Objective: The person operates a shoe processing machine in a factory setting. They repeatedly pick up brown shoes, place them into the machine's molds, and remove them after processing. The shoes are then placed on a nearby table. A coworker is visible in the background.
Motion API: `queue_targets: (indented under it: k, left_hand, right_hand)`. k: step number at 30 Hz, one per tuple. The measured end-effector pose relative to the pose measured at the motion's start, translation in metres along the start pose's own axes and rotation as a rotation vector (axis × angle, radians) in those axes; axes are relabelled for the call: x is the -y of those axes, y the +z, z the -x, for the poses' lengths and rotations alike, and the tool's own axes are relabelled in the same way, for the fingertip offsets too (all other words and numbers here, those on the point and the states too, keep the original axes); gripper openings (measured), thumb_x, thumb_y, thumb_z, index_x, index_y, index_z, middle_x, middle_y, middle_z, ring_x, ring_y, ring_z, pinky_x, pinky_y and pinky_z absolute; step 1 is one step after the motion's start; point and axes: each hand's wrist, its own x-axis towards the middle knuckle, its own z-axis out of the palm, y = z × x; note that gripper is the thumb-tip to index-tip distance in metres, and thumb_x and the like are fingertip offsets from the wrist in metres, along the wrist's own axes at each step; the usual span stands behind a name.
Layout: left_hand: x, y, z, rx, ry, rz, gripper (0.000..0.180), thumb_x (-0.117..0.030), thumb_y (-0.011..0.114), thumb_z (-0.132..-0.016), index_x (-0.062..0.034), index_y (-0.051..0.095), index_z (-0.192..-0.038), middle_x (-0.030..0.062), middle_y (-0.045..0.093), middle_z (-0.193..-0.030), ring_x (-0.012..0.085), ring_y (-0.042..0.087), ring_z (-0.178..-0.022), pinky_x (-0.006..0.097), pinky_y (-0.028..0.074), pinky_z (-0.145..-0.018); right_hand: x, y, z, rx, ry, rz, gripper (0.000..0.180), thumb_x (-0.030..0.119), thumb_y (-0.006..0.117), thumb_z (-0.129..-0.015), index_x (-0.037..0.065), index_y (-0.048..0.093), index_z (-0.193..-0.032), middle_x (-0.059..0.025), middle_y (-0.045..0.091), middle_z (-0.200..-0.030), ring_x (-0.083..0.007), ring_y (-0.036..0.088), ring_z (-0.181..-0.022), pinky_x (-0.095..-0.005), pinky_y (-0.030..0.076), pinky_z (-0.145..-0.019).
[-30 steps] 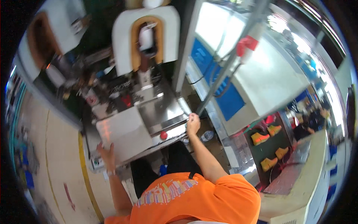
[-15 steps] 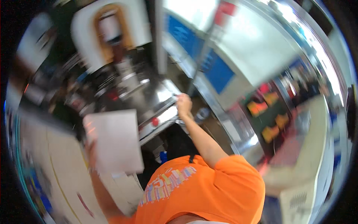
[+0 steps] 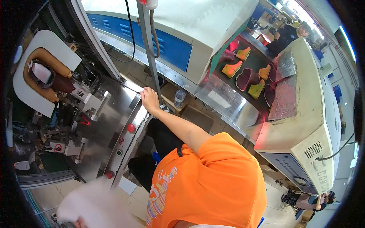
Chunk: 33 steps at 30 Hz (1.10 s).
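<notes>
Viewpoint: looking down from the head over an orange shirt (image 3: 213, 182); the person stands at a steel machine table (image 3: 102, 125) that fills the picture's 9 o'clock side.

Right hand: the right hand (image 3: 149, 99) reaches out to about 11 o'clock of the shirt and rests on the table's far corner, just beside a grey upright pole (image 3: 149, 49). Fingers are curled over the metal edge, seemingly to steady the body; no loose object shows in the grasp.

Left hand: the left hand (image 3: 80, 222) sits at the 7 o'clock rim, mostly hidden. It appears to carry a white sheet (image 3: 91, 203), badly blurred, held low and away from the table; whether the fingers are closed on it I cannot tell.

Table front: a red round button (image 3: 131, 128) lies at 7 o'clock of the right hand, with smaller ones below it, set along the near edge within easy reach.

Machine: a white press head with a brown horseshoe pad (image 3: 42, 72) at 10 o'clock.

Surroundings: a conveyor (image 3: 281, 98) at 2 o'clock carries yellow and maroon shoe lasts (image 3: 249, 78); another person works beyond it.
</notes>
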Motion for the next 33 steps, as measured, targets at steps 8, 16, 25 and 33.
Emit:
queue_targets:
  k: [8,16,25,33]
  left_hand:
    - [-0.028,-0.001,0.014,0.029,-0.130,0.206,0.037,-0.021,0.048,-0.088,-0.0053,0.042,-0.121,0.0109,0.057,-0.101,0.0182,0.056,-0.084,0.030,0.042,-0.083]
    - [-0.054,0.015,0.041,0.080,-0.232,0.313,0.037,-0.019,0.049,-0.087,-0.0051,0.043,-0.120,0.0108,0.056,-0.101,0.0182,0.056,-0.084,0.030,0.042,-0.083]
    - [-0.102,0.032,0.026,0.140,-0.261,0.368,0.036,-0.017,0.051,-0.086,-0.0049,0.044,-0.119,0.0105,0.056,-0.102,0.0182,0.055,-0.084,0.030,0.042,-0.082]
    - [-0.108,-0.006,0.033,0.169,-0.293,0.648,0.035,-0.016,0.052,-0.085,-0.0046,0.044,-0.118,0.0103,0.056,-0.102,0.0182,0.055,-0.084,0.030,0.042,-0.081]
  right_hand:
    - [-0.038,-0.055,-0.013,-0.063,0.091,-0.374,0.015,0.017,0.052,-0.083,0.003,0.059,-0.085,-0.0126,0.055,-0.102,-0.0298,0.051,-0.096,-0.0368,0.038,-0.086]
    - [-0.276,-0.242,-0.018,-0.486,0.351,0.396,0.022,0.007,0.054,-0.072,0.004,0.054,-0.094,-0.0157,0.049,-0.095,-0.0330,0.046,-0.097,-0.0414,0.037,-0.084]
    - [-0.448,-0.312,-0.030,-0.005,0.993,0.401,0.053,0.051,0.056,-0.072,0.022,0.055,-0.116,-0.0273,0.027,-0.135,-0.0414,0.024,-0.125,-0.0429,0.025,-0.102]
    - [-0.457,-0.313,-0.063,-0.366,0.848,0.497,0.059,0.037,0.063,-0.073,0.003,0.044,-0.118,-0.0277,0.039,-0.120,-0.0418,0.044,-0.109,-0.0448,0.039,-0.090]
